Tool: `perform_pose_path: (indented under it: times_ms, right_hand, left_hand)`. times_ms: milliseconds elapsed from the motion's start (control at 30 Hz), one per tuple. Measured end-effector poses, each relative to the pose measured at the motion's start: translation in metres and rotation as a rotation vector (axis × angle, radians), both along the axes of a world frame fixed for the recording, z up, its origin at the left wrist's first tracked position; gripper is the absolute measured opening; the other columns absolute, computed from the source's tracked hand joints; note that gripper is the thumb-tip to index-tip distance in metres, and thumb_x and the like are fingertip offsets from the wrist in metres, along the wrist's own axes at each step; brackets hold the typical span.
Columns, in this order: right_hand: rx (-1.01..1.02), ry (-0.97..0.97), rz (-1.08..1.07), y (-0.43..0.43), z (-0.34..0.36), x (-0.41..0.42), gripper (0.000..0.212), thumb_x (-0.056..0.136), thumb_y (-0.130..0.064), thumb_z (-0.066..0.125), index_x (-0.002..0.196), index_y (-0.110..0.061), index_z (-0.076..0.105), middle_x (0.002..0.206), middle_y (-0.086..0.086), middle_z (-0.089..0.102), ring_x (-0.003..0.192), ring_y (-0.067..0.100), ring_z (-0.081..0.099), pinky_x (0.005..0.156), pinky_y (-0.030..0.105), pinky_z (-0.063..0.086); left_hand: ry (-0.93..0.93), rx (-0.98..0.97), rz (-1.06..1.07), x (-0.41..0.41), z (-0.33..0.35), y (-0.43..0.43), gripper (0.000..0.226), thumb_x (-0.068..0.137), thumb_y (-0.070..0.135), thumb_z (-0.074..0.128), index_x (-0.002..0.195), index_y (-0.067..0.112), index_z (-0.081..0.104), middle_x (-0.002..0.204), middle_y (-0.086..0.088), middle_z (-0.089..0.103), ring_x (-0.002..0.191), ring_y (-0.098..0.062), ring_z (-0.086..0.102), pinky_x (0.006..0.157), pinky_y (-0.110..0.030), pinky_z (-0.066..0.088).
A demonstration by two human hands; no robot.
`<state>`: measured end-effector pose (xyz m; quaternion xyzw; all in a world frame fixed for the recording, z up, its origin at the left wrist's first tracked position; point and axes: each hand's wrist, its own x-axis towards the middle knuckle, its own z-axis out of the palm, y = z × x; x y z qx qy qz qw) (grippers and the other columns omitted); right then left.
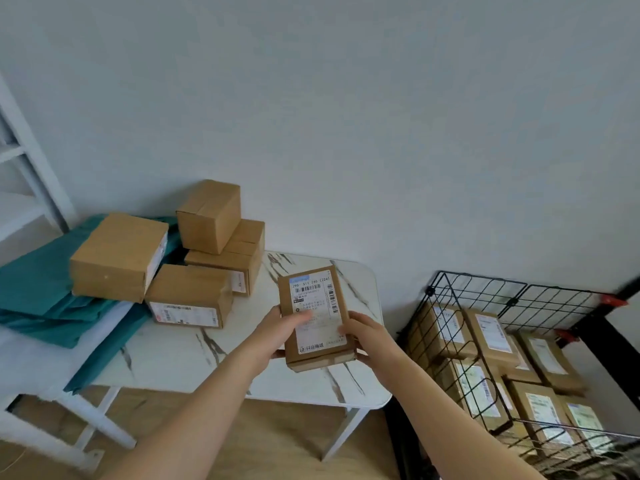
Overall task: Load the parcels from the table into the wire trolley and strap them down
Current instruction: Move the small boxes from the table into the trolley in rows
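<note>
White marble table (180,358) stands by a plain wall (346,116), and you hold 1 small parcel (317,317) above its 3 o'clock end. Your left hand (277,336) grips the left edge and your right hand (367,336) grips the right edge, fingers curled onto the label side. That keeps the box flat and easy to read. 4 more parcels (188,294) sit piled at 10 o'clock from your hands, partly on a green cloth (34,282). The wire trolley (485,299) waits at 4 o'clock, just beside the table, with boxes (491,336) packed in neat rows, labels up. I think 2 hands will steady the swing over the wire wall. No strap shows yet.
</note>
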<state>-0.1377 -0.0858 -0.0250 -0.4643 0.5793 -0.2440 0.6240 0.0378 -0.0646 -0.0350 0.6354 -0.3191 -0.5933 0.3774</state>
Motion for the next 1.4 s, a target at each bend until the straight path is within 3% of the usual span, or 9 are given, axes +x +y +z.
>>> perform_pose_path:
  times_ms: [133,267,433,533,700,767,1000,1133,1400]
  right_hand:
    - [-0.014,-0.022,-0.073,-0.011,-0.003,-0.045,0.036,0.085,-0.015,0.059,0.120,-0.024,0.059,0.104,0.001,0.071,0.096,0.017,0.067,0.085,0.030,0.053]
    - [-0.035,-0.038,-0.149,-0.028,-0.009,-0.107,0.042,0.084,-0.015,0.061,0.126,-0.021,0.054,0.110,0.004,0.068,0.100,0.020,0.065,0.091,0.037,0.053]
    - [-0.069,-0.034,-0.200,-0.061,-0.014,-0.203,0.047,0.086,-0.018,0.062,0.131,-0.018,0.049,0.110,0.002,0.066,0.098,0.016,0.063,0.085,0.030,0.052]
    - [-0.065,-0.036,-0.218,-0.088,-0.018,-0.269,0.044,0.087,-0.019,0.061,0.129,-0.018,0.049,0.109,0.003,0.066,0.097,0.016,0.063,0.081,0.026,0.052]
    - [-0.022,-0.025,-0.252,-0.132,-0.029,-0.378,0.043,0.087,-0.023,0.062,0.128,-0.018,0.051,0.108,0.002,0.066,0.095,0.015,0.064,0.072,0.025,0.051]
    - [0.015,-0.008,-0.260,-0.146,-0.037,-0.417,0.042,0.086,-0.024,0.062,0.127,-0.018,0.052,0.108,0.001,0.066,0.095,0.016,0.064,0.072,0.025,0.051]
    - [0.171,0.005,-0.278,-0.174,-0.074,-0.510,0.050,0.087,-0.022,0.063,0.134,-0.014,0.048,0.114,0.005,0.064,0.098,0.019,0.064,0.076,0.029,0.055]
    - [0.297,0.019,-0.272,-0.177,-0.109,-0.534,0.046,0.087,-0.020,0.062,0.132,-0.014,0.051,0.113,0.004,0.065,0.101,0.020,0.063,0.089,0.037,0.053]
    - [0.554,0.076,-0.137,-0.181,-0.173,-0.572,0.038,0.089,-0.017,0.057,0.127,-0.015,0.052,0.103,0.002,0.066,0.087,0.013,0.062,0.065,0.025,0.051]
  left_hand:
    - [-0.018,-0.028,-0.059,-0.047,0.005,-0.022,0.018,0.090,0.030,0.060,0.107,0.028,0.054,0.111,0.002,0.064,0.103,-0.020,0.059,0.095,-0.040,0.045]
    - [-0.048,-0.033,-0.091,-0.111,0.004,-0.048,0.041,0.087,0.034,0.064,0.123,0.022,0.048,0.112,0.002,0.065,0.103,-0.019,0.060,0.096,-0.042,0.047]
    - [-0.044,-0.056,-0.108,-0.212,0.002,-0.086,0.046,0.088,0.033,0.063,0.128,0.021,0.045,0.111,0.002,0.065,0.096,-0.015,0.062,0.075,-0.032,0.051]
    - [-0.065,-0.068,-0.110,-0.282,-0.001,-0.112,0.046,0.088,0.033,0.062,0.129,0.022,0.043,0.120,0.001,0.062,0.100,-0.017,0.060,0.084,-0.034,0.050]
    - [-0.073,-0.048,-0.135,-0.394,-0.006,-0.154,0.025,0.090,0.029,0.060,0.111,0.026,0.048,0.109,0.005,0.062,0.089,-0.012,0.058,0.075,-0.029,0.049]
    - [-0.065,-0.023,-0.148,-0.432,-0.013,-0.167,0.012,0.090,0.026,0.061,0.100,0.029,0.053,0.100,0.008,0.064,0.086,-0.009,0.060,0.080,-0.032,0.050]
    - [-0.104,0.132,-0.179,-0.517,-0.050,-0.194,0.041,0.087,0.031,0.063,0.125,0.023,0.050,0.114,0.003,0.065,0.099,-0.015,0.063,0.089,-0.039,0.052]
    - [-0.162,0.190,-0.203,-0.544,-0.078,-0.203,0.029,0.091,0.025,0.058,0.119,0.022,0.050,0.112,0.008,0.061,0.094,-0.011,0.058,0.073,-0.025,0.048]
    - [-0.223,0.443,-0.231,-0.587,-0.154,-0.204,0.046,0.089,0.021,0.061,0.130,0.018,0.039,0.122,0.001,0.060,0.096,-0.013,0.059,0.075,-0.025,0.050]
